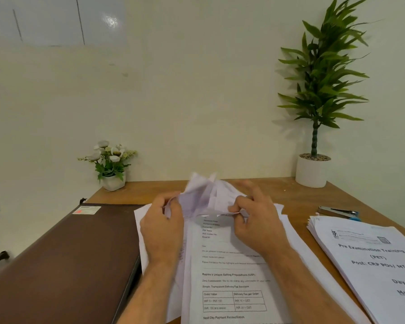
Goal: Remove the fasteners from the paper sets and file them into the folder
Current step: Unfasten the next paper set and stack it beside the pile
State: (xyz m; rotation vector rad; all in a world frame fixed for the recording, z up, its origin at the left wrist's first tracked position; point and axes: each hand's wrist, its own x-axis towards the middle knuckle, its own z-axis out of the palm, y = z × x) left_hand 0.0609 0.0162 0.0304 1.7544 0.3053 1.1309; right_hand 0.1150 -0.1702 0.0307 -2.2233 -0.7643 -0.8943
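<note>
Your left hand [161, 220] and right hand [255, 216] each have a grip pinched on the paper set [229, 277] (thin, floppy, tearable), so hold near the fastened top edge.

The counter [290, 195] is smooth brown wood with a matt finish. Left of the crumpled white paper [204, 195] lies a folder [68, 253] in dark brown, faintly sheened leather-look material; right of that paper sits a shiny metal stapler [337, 212] and, behind it, a matt white pot [311, 171].
</note>
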